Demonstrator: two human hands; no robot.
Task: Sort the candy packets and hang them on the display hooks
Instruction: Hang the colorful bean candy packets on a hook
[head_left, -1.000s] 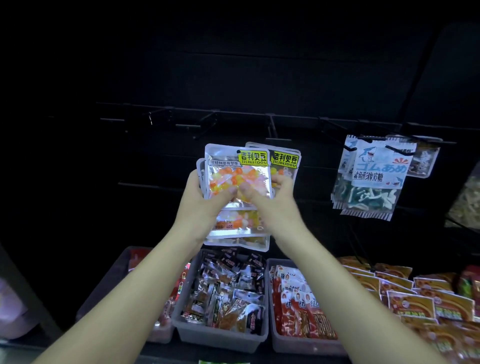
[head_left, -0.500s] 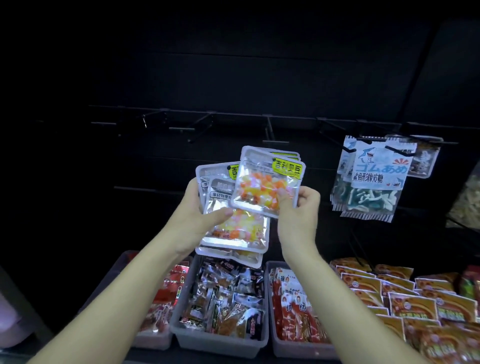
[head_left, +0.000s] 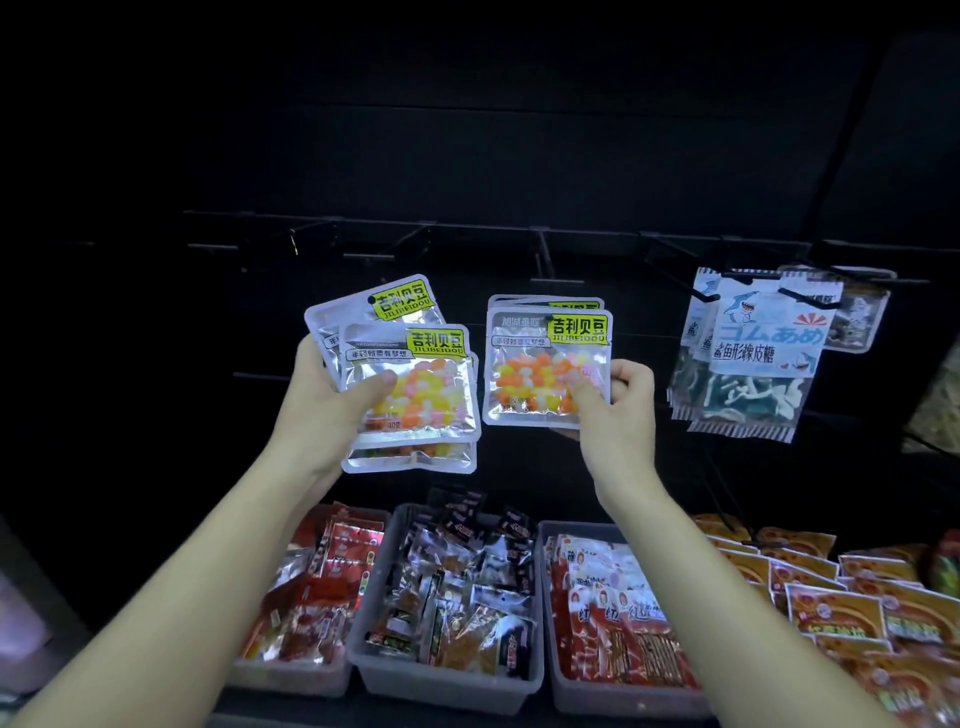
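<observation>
- Your right grip (head_left: 618, 421) pinches a pair of jelly bean packets (head_left: 545, 364) by the lower right corner, thumb on the front face and fingers behind; the packets stand upright, long axis vertical, labels facing you
- The hang hole (head_left: 549, 318) sits near the top edge of the front packet, so it lies straight up from your grip, at the opposite end from where you hold
- The nearest empty display hook (head_left: 544, 257) juts from the rail just above that top edge and deeper into the shelf; I judge the coming move to be a lift and a push away from you, hole lined up on the hook tip
- Your right grip is the nearer one to that hook; your left grip (head_left: 327, 410) holds a fanned stack of jelly bean packets (head_left: 410, 384) off to the left, thumb across the front one
- Holding a floppy foil packet so low probably lets its top wobble, and you cannot tell whether the rear packet's hole lines up with the front one
- To the right, shark gummy packets (head_left: 748, 364) already hang on their own hooks, apart from your path
- Below, grey bins (head_left: 447, 680) of snack packets sit under both forearms
</observation>
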